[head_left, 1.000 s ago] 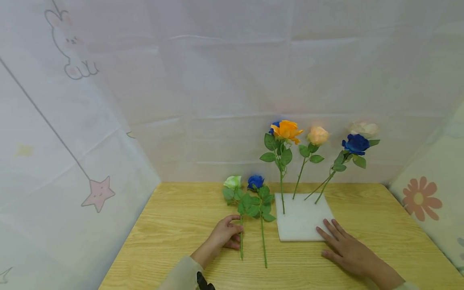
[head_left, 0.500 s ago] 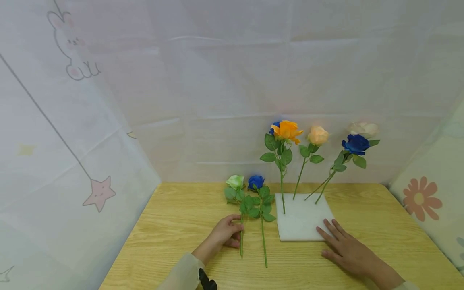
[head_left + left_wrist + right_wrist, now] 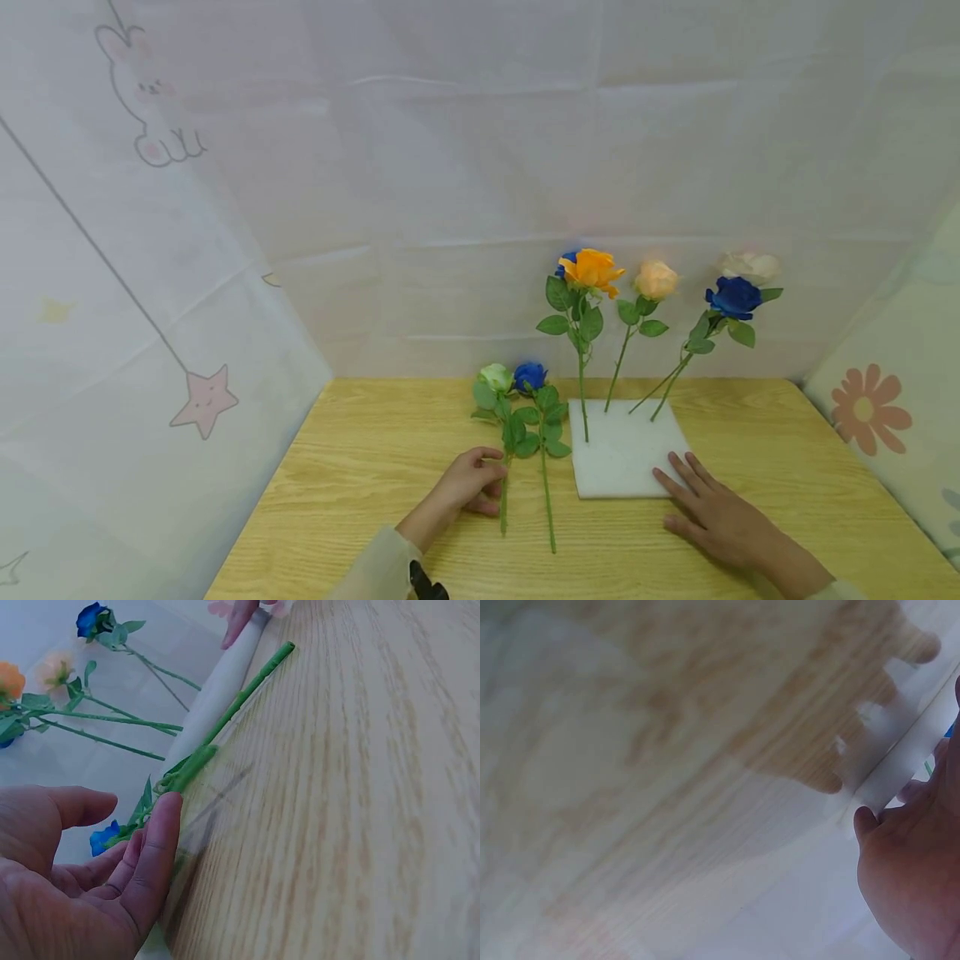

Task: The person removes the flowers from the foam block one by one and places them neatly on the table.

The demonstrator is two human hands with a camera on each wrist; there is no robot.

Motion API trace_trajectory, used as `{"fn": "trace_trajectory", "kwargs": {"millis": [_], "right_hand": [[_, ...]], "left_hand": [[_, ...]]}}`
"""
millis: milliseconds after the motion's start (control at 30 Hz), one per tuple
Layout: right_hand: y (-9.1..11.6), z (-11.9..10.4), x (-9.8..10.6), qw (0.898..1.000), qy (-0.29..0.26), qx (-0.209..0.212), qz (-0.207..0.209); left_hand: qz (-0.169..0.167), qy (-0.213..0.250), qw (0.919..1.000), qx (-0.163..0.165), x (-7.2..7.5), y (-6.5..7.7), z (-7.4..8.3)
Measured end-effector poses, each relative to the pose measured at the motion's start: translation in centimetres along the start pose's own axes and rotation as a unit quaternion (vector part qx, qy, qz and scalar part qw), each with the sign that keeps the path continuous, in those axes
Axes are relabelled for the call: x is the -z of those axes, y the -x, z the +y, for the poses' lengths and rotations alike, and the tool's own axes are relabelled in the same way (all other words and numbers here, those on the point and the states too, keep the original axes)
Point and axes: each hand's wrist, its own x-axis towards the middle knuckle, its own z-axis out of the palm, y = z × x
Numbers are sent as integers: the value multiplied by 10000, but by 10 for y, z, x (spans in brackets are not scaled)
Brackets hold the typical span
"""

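Observation:
My left hand (image 3: 468, 483) is beside a pale green rose (image 3: 497, 377) lying on the table, its fingertips at the stem. In the left wrist view, the left hand's (image 3: 97, 877) thumb stands apart from its fingers, and green stems pass behind the fingertips. To the right lies a blue rose (image 3: 530, 377), its stem toward me. My right hand (image 3: 720, 521) lies flat with spread fingers, fingertips resting on the front right corner of a white foam board (image 3: 622, 467). Standing in that board are an orange rose (image 3: 592, 271), a peach rose (image 3: 656, 281) and a leaning blue rose (image 3: 733, 298).
The wooden table (image 3: 345, 467) meets a pale cloth backdrop (image 3: 450, 208) behind and at both sides. Another blue bloom (image 3: 564, 265) shows behind the orange rose, and a white bloom (image 3: 750, 267) behind the leaning blue one.
The pale green rose's head has swung to the right toward the lying blue rose, and its stem has shifted slightly right. Both hands stay nearly in place.

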Motion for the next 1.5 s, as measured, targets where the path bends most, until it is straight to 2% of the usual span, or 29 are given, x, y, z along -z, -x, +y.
{"fn": "trace_trajectory", "kwargs": {"millis": [200, 367, 600, 833, 1100, 1500], "right_hand": [[-1, -2, 3, 10000, -23, -51, -33], [-2, -2, 4, 9998, 0, -157, -134], [-1, 0, 1, 9995, -71, -193, -244], [0, 1, -1, 9998, 12, -142, -98], [1, 1, -1, 9999, 80, -84, -32], [-1, 2, -1, 10000, 46, -61, -63]], "left_hand": [[-49, 41, 9999, -128, -2, 2, 7], [-36, -69, 9995, -322, -6, -3, 13], [-106, 15, 9982, -583, -15, -13, 19], [-264, 276, 9955, -866, -22, -23, 24], [-113, -13, 9928, -1190, -33, -36, 29], [-10, 287, 9885, -1482, -57, -56, 40]]}}
